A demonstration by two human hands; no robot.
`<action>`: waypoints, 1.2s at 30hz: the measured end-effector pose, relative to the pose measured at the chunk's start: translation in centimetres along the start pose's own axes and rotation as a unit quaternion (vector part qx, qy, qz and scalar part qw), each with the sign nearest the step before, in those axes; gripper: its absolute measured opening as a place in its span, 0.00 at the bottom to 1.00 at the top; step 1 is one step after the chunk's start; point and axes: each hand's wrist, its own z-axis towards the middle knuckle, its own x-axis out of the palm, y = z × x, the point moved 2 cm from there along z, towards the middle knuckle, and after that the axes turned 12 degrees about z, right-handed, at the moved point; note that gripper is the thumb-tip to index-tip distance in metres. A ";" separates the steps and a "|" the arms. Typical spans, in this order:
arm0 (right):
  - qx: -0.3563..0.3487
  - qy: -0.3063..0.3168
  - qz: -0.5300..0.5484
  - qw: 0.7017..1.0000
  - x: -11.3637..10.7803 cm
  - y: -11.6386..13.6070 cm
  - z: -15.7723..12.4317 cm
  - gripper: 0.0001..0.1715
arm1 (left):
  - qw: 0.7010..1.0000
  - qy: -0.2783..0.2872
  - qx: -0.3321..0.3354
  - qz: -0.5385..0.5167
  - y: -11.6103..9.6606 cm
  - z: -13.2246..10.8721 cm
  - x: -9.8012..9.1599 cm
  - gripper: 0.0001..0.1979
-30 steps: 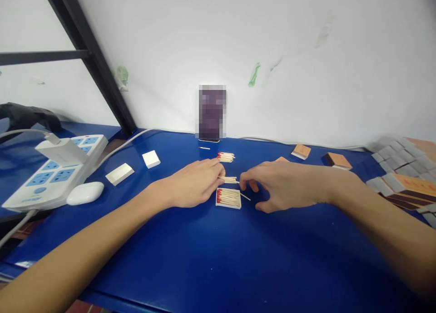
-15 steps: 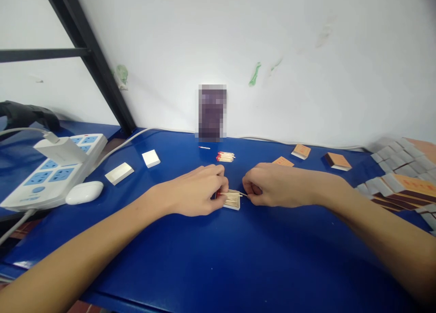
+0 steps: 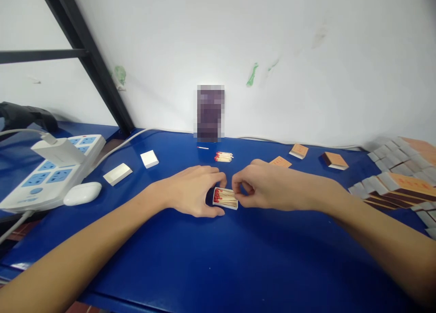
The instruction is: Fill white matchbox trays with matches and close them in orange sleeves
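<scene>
A small open matchbox tray [image 3: 225, 198] full of red-tipped matches lies on the blue table [image 3: 218, 258]. My left hand [image 3: 190, 190] cups the tray's left end, thumb and fingers around it. My right hand [image 3: 264, 186] pinches at the tray's right end, fingertips on the matches. A small pile of loose matches [image 3: 224, 156] lies just behind the hands, and a single match [image 3: 203, 147] lies farther back.
A white power strip [image 3: 51, 172] with a charger and a white earbud case [image 3: 82, 193] sit at the left. Two white box trays [image 3: 117, 173] lie nearby. Orange matchbox sleeves [image 3: 335, 160] lie at the right, and stacked boxes [image 3: 402, 186] at the far right. A blurred phone [image 3: 210, 113] leans on the wall.
The matches held between my hands above the tray have gone down into it. Both hands have closed in on the tray's two ends.
</scene>
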 end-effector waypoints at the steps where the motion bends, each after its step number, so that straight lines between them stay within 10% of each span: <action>1: -0.006 0.006 0.007 1.000 0.2 0.1 0.1 0.09 | 1.000 -0.002 0.004 0.003 0.1 0.1 0.2 0.18; 36: -0.063 -0.037 -0.005 0.997 1.9 -0.4 1.3 0.11 | 0.997 -0.070 0.034 -0.018 0.8 0.4 1.9 0.19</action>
